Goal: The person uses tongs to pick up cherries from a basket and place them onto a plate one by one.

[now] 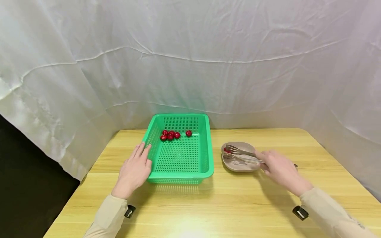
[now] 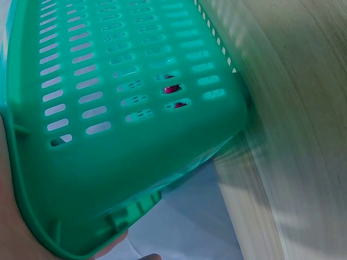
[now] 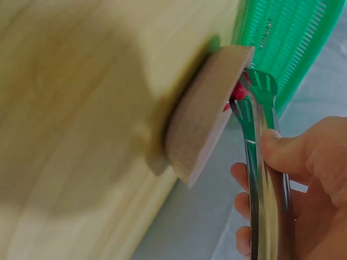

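Note:
My left hand (image 1: 135,170) holds the left rim of a green plastic basket (image 1: 210,158). Inside it, several dark red cherries (image 1: 170,135) lie clustered toward the back left, and a single cherry (image 1: 189,133) sits apart from them. To the right, my right hand (image 1: 281,168) grips metal tongs (image 1: 247,153) with fork-shaped ends. Those ends reach over a shallow beige dish (image 1: 238,168), at whose left side a red cherry (image 1: 227,150) shows. In the right wrist view the tong tips (image 3: 255,89) are beside red fruit at the dish rim; whether they pinch it I cannot tell.
Both containers stand on a light wooden table (image 1: 190,205), the dish a short way right of the basket. A pale cloth (image 1: 208,66) hangs behind the table and along its sides. Dark floor or cloth (image 1: 29,185) shows at the left.

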The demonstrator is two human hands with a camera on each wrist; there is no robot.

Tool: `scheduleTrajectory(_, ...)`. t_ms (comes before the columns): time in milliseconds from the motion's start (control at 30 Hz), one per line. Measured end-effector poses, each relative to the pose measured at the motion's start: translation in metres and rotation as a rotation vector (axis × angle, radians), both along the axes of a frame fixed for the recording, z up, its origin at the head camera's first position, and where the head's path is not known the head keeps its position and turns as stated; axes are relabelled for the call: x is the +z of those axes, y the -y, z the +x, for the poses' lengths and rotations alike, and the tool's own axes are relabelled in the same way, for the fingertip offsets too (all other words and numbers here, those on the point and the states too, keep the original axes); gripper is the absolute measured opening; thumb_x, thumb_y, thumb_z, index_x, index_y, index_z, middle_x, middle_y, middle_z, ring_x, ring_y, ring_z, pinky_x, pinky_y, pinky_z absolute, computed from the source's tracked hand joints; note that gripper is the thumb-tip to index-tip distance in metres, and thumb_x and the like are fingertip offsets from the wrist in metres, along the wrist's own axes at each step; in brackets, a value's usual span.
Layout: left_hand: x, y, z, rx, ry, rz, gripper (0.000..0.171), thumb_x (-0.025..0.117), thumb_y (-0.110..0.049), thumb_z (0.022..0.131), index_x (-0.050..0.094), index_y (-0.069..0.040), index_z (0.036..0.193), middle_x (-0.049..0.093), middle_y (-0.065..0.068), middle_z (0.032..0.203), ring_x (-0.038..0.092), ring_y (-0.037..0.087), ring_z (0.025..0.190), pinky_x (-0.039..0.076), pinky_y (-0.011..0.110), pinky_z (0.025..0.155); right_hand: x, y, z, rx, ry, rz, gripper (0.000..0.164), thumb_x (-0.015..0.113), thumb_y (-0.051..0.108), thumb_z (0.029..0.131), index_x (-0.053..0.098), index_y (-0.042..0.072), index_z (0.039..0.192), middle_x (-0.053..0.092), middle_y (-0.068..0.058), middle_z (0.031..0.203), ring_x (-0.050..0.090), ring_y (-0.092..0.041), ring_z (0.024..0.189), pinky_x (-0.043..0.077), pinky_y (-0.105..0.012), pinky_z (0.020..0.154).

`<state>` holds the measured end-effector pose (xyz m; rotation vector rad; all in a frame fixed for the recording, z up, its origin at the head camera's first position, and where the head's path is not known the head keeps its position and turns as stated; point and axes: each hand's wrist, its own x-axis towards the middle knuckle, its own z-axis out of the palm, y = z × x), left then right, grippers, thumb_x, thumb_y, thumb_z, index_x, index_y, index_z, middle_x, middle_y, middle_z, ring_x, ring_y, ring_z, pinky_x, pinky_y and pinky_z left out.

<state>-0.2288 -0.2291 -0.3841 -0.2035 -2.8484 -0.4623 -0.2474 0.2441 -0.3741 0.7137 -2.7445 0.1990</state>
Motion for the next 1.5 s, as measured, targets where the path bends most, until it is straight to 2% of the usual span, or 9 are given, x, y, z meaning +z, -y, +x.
scheduleTrajectory(167,0.0,0.0,0.0,0.003,-0.007,-0.002,0.055,0.032,-0.021,0.101,0.032,-0.008,0.154,0.022,0.017,0.16,0.017,0.037,0.147,0.035,0.068,0.101,-0.008,-0.001,0.001,0.002,-0.002,-0.009,0.048,0.074,0.011,0.085,0.061,-0.003,0.13,0.066,-0.022,0.118,0.062,-0.045,0.103,0.055,-0.054,0.072)
scheduleTrajectory(400,0.001,-0.001,0.002,0.006,0.007,0.003,0.055,0.031,-0.022,0.101,0.031,-0.008,0.154,0.02,0.016,0.161,0.017,0.037,0.147,0.033,0.068,0.102,-0.01,-0.002,0.001,-0.019,0.019,-0.028,0.051,0.074,0.012,0.086,0.059,-0.003,0.132,0.068,-0.019,0.112,0.065,-0.036,0.091,0.053,-0.043,0.057)
scheduleTrajectory(633,0.002,-0.001,0.002,0.01,0.005,0.005,0.055,0.03,-0.022,0.101,0.031,-0.009,0.155,0.02,0.016,0.161,0.017,0.037,0.147,0.032,0.069,0.103,0.004,0.005,0.0,-0.015,0.019,-0.045,0.054,0.071,0.015,0.089,0.055,-0.001,0.138,0.066,-0.008,0.096,0.06,-0.023,0.078,0.044,-0.032,0.047)
scheduleTrajectory(733,0.001,-0.001,0.001,0.009,0.003,0.003,0.055,0.03,-0.022,0.101,0.031,-0.009,0.155,0.021,0.016,0.161,0.018,0.037,0.147,0.033,0.068,0.102,0.012,0.009,0.0,-0.007,0.004,-0.061,0.053,0.069,0.014,0.09,0.053,0.0,0.139,0.065,-0.011,0.1,0.058,-0.024,0.081,0.044,-0.032,0.049)
scheduleTrajectory(867,0.001,-0.001,0.001,0.01,0.0,0.0,0.055,0.03,-0.022,0.101,0.032,-0.009,0.154,0.021,0.016,0.161,0.018,0.037,0.147,0.034,0.068,0.102,0.02,0.017,-0.004,0.014,-0.042,-0.099,0.055,0.067,0.014,0.092,0.05,0.0,0.141,0.065,-0.017,0.111,0.06,-0.031,0.093,0.053,-0.043,0.062)
scheduleTrajectory(967,0.001,-0.001,0.001,0.01,0.003,0.001,0.055,0.03,-0.022,0.101,0.032,-0.009,0.155,0.021,0.016,0.161,0.017,0.037,0.147,0.033,0.068,0.102,0.024,0.024,-0.008,0.038,-0.076,-0.135,0.056,0.066,0.013,0.093,0.047,-0.001,0.143,0.063,-0.022,0.12,0.059,-0.038,0.105,0.052,-0.054,0.081)
scheduleTrajectory(1067,0.001,0.0,0.001,0.011,0.007,0.001,0.055,0.03,-0.022,0.101,0.031,-0.009,0.155,0.02,0.016,0.161,0.017,0.037,0.147,0.033,0.067,0.103,0.028,0.034,-0.016,0.058,-0.095,-0.152,0.056,0.066,0.013,0.093,0.046,-0.002,0.143,0.061,-0.024,0.124,0.056,-0.041,0.113,0.046,-0.058,0.092)
scheduleTrajectory(1267,0.001,0.0,0.001,0.015,0.008,-0.003,0.055,0.031,-0.022,0.101,0.032,-0.008,0.154,0.021,0.016,0.161,0.018,0.037,0.147,0.033,0.067,0.103,0.034,0.058,-0.035,0.08,-0.106,-0.097,0.053,0.066,0.014,0.093,0.049,-0.002,0.141,0.062,-0.021,0.123,0.056,-0.04,0.113,0.047,-0.057,0.091)
scheduleTrajectory(1500,0.001,-0.002,0.001,0.01,-0.003,0.0,0.055,0.032,-0.023,0.101,0.033,-0.008,0.154,0.022,0.016,0.16,0.019,0.037,0.146,0.033,0.066,0.104,0.04,0.087,-0.056,0.089,-0.039,-0.003,0.051,0.063,0.016,0.096,0.049,-0.003,0.141,0.06,-0.02,0.123,0.054,-0.036,0.111,0.052,-0.051,0.084)
